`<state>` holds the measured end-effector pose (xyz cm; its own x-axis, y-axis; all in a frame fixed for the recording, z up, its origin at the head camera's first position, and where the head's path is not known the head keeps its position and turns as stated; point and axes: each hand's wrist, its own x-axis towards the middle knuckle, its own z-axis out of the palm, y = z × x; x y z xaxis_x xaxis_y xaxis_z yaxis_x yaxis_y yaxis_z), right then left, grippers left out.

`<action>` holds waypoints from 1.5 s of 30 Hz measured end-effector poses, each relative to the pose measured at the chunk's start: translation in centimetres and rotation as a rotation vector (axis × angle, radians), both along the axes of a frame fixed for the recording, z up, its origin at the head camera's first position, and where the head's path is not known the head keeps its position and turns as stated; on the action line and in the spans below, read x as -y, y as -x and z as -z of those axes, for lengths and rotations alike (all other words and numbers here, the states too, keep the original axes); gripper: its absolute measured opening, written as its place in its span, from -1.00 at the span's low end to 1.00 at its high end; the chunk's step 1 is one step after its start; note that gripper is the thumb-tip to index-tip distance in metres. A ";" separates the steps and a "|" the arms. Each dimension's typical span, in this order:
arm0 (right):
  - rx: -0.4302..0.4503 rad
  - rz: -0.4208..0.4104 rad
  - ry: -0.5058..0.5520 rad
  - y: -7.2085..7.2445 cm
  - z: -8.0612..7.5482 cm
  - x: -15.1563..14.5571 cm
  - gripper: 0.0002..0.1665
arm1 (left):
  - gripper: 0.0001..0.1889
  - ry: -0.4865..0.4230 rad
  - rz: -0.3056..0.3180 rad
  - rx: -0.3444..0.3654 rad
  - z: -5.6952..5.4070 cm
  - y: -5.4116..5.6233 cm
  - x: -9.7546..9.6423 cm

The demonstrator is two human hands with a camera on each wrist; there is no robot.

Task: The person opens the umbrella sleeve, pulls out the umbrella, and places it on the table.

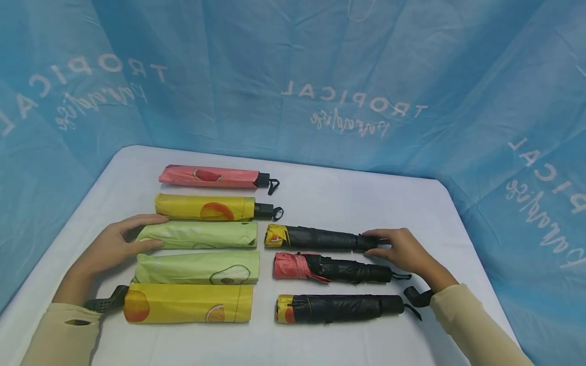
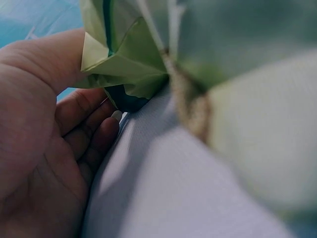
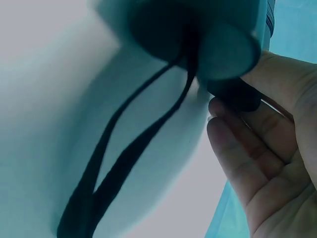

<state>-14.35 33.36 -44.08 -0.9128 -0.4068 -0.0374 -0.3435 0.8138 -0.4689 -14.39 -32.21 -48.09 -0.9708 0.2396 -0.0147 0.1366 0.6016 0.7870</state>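
Note:
Seen from the head, my left hand (image 1: pixel 107 249) holds the left end of a light green umbrella sleeve (image 1: pixel 206 235) between thumb and fingers. In the left wrist view, the crumpled green end of the sleeve (image 2: pixel 126 64) lies against the thumb side, with curled fingers (image 2: pixel 96 124) beyond it. Opposite, my right hand (image 1: pixel 405 249) grips the handle end of a folded black umbrella (image 1: pixel 325 238) with a yellow, orange-printed tip. This umbrella points left, its tip close to the sleeve's right end. In the right wrist view, the dark handle (image 3: pixel 235 94) sits between thumb and fingers.
Below lie an avocado-print green sleeve (image 1: pixel 197 268) and a yellow sleeve (image 1: pixel 183 303), facing a red-tipped black umbrella (image 1: pixel 352 269) and a yellow-tipped one (image 1: pixel 339 308). Behind are pink (image 1: pixel 210 176) and yellow (image 1: pixel 206 207) sleeved umbrellas. Blue curtains (image 1: pixel 293 61) surround the white table (image 1: pixel 348 203).

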 end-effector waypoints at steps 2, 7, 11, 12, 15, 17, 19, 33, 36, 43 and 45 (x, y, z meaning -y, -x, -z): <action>0.003 0.006 0.008 0.0 0.0 -0.3 -0.44 | -0.40 0.002 0.001 0.000 0.0 0.1 0.0; 0.032 0.024 0.011 -0.1 0.1 -0.5 -0.44 | -0.39 0.003 -0.004 0.008 0.0 0.0 0.0; 0.037 0.019 0.013 -0.1 -0.1 -0.4 -0.43 | -0.38 -0.001 -0.003 0.000 0.0 0.0 0.0; 0.040 0.013 0.014 -0.1 -0.2 -0.4 -0.42 | -0.37 -0.002 -0.002 -0.002 0.0 0.0 0.0; 0.051 -0.002 0.004 -0.1 -0.5 -0.7 -0.37 | -0.37 -0.001 -0.012 0.005 0.0 0.0 0.3; 0.059 -0.002 -0.007 -0.1 -0.9 -0.9 -0.34 | -0.37 0.000 -0.035 0.017 -0.1 0.0 0.7; 0.056 0.006 -0.012 -0.1 -1.4 -1.2 -0.33 | -0.37 0.001 -0.072 0.020 -0.1 0.0 1.3; -0.050 -0.033 0.140 4.4 -5.1 6.4 -0.50 | -0.39 -0.070 -0.199 -0.051 0.3 1.8 2.5; -0.051 -0.094 0.138 5.7 -5.1 10.1 -0.49 | -0.36 -0.072 -0.177 -0.039 0.1 2.6 2.0; 0.004 -0.241 0.166 9.2 -4.7 17.9 -0.47 | -0.36 -0.078 -0.128 -0.050 -0.6 4.2 1.2; 0.031 -0.272 0.161 9.8 -4.5 19.5 -0.45 | -0.39 -0.099 -0.105 -0.070 -0.4 4.6 1.0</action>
<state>-24.17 13.87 -39.59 -0.7690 -0.6388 0.0215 -0.5221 0.6083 -0.5978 -18.98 -33.17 -47.66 -0.9883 0.1339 0.0723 0.1336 0.5353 0.8340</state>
